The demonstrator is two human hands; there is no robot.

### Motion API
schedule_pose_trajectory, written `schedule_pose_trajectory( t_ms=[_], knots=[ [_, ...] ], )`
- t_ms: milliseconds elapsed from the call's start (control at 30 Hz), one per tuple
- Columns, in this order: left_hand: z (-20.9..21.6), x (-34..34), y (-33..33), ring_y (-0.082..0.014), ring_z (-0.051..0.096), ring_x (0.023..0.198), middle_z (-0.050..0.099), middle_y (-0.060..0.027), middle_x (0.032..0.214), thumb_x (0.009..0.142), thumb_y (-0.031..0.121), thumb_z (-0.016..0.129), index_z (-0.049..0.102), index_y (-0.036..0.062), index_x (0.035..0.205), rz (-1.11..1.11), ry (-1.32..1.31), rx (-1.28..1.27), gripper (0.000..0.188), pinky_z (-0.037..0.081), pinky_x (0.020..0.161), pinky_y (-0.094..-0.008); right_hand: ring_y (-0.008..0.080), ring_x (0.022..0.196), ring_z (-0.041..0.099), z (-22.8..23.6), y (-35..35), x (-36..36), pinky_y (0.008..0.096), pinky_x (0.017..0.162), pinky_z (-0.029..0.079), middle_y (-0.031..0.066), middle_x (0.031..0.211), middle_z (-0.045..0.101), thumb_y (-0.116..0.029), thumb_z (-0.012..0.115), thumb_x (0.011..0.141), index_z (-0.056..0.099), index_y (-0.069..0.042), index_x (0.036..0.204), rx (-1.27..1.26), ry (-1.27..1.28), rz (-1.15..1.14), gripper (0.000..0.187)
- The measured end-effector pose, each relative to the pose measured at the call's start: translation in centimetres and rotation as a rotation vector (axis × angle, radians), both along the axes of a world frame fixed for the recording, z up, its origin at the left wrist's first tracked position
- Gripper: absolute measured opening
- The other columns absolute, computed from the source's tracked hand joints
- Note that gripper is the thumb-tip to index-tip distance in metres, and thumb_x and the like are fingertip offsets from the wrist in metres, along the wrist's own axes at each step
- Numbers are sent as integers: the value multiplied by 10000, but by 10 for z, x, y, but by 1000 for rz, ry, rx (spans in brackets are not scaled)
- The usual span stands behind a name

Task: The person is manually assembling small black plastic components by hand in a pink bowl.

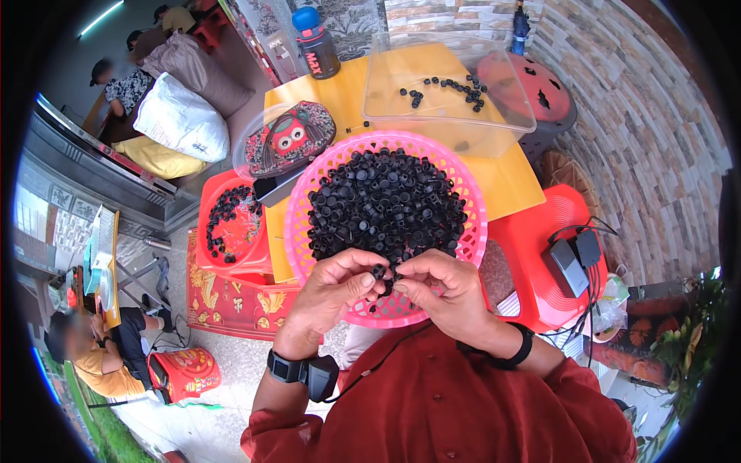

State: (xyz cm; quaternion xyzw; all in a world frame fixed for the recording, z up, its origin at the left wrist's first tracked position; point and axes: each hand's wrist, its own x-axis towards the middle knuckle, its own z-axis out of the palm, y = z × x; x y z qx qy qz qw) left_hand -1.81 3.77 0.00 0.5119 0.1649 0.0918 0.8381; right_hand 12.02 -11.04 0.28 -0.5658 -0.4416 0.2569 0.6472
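A pink plastic basket with a lattice rim holds a heap of small black cylindrical plastic caps. Over its near edge, my left hand pinches one black cap between thumb and fingers. Close beside it, my right hand is closed too, its thumb and forefinger pressed together at a small dark piece. Whether that piece is a second cap or part of the first, I cannot tell. The fingertips of both hands nearly meet.
On the yellow table stand a clear plastic bin with several caps, an owl-patterned pouch and a dark bottle. A red stool bears a red tray of caps on the left; another red stool carries cabled devices.
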Motion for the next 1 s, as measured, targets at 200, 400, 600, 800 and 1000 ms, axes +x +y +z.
schedule_pose_trajectory(
  t_ms=[200, 400, 600, 800, 1000],
  knots=[
    [-9, 1, -4, -135, 613, 808, 631, -80, 929, 900, 109, 591, 570, -15, 1129, -8, -64, -244, 261, 509, 699, -245, 163, 705, 644, 1, 2, -3, 256, 579, 510, 96, 813, 626, 38, 677, 778, 633, 19, 920, 16, -110, -82, 150],
    [-14, 3, -10, -134, 597, 808, 621, -84, 935, 898, 106, 590, 580, -21, 1119, 36, -71, -400, 255, 498, 707, -235, 188, 689, 647, 1, 3, -3, 269, 562, 504, 106, 801, 628, 39, 677, 767, 632, 19, 913, 12, -191, -104, 155],
    [-16, 3, -11, -125, 587, 794, 618, -80, 931, 897, 95, 586, 577, -25, 1126, 46, -88, -475, 258, 491, 702, -232, 197, 682, 647, 1, 5, -4, 281, 564, 510, 111, 796, 624, 43, 664, 774, 630, 24, 911, 14, -215, -109, 142],
    [-21, 2, -12, -119, 593, 770, 624, -68, 924, 897, 75, 583, 579, -7, 1135, 33, -81, -417, 252, 492, 682, -232, 206, 685, 646, 3, 4, -3, 283, 575, 518, 116, 798, 621, 45, 660, 773, 630, 26, 917, 13, -258, -88, 148],
    [-20, 1, -15, -100, 587, 746, 636, -56, 893, 890, 64, 595, 596, 12, 1122, 73, -33, -196, 237, 485, 647, -227, 199, 680, 642, 0, 5, -6, 275, 563, 513, 113, 798, 623, 52, 661, 767, 630, 22, 914, 31, -287, -106, 153]
  ],
)
